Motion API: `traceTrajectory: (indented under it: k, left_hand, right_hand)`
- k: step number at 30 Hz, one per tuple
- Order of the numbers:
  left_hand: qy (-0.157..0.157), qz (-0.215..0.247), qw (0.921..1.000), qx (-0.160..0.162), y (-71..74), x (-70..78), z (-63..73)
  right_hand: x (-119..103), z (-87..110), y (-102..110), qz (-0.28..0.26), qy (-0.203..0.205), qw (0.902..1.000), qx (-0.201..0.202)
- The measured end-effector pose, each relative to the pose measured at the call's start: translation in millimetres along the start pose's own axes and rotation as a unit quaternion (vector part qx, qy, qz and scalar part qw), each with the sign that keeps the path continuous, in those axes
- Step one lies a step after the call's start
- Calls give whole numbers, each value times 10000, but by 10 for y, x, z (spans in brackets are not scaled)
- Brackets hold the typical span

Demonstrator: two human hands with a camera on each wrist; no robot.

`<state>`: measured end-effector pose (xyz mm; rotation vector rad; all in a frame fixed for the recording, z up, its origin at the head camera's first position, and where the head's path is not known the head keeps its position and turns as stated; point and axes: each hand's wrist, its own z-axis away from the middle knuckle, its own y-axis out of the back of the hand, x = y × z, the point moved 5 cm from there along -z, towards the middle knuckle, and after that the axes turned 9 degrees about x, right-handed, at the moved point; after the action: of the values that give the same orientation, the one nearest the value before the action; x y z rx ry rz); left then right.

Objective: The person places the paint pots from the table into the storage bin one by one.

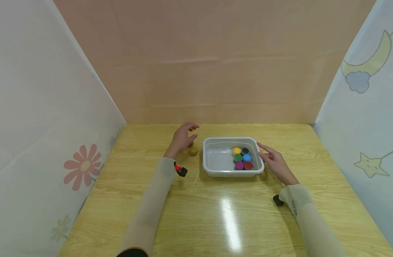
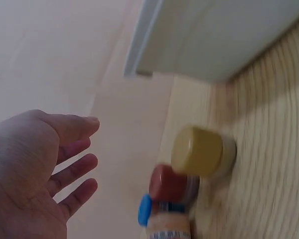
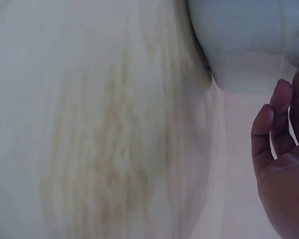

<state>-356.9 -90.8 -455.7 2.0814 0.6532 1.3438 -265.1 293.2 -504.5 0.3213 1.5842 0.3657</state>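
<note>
My left hand (image 1: 182,137) hovers above the table left of the white plastic tub (image 1: 206,168), fingers spread and palm bare. Below it in the left wrist view stands a small jar with an ochre lid (image 2: 202,152). Beside that are a jar with a brownish-red lid (image 2: 167,183) and a small bottle with a blue cap (image 2: 168,224); the hand partly hides them in the head view. At the tub's right end, my right hand (image 1: 278,165) rests its fingertips against the rim, fingers loosely extended. Several jars with coloured lids (image 1: 238,157) sit in the tub's right half.
The wood-grain table (image 1: 196,214) reaches back to a plain tan wall (image 1: 215,71). Pale decorated panels stand on both sides, with a red flower (image 1: 85,165) on the left and a yellow moon (image 1: 373,60) on the right.
</note>
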Motion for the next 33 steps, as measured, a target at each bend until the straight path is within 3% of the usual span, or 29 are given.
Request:
traceTrajectory:
  k: [5, 11, 19, 33]
  left_hand:
    - [360, 82, 9993, 65, 98, -276, 31]
    - [668, -27, 9977, -96, 110, -476, 76]
    - [879, -150, 9955, -332, 42, -560, 99]
    - [1187, -327, 9912, -478, -80, -675, 74]
  right_hand:
    - [-17, 1, 8, -7, 14, 10000, -22]
    - [-8, -14, 7, -23, -48, 10000, -71]
    - [-9, 3, 8, -11, -25, 10000, -60]
    - [-18, 0, 16, 46, 40, 10000, -32]
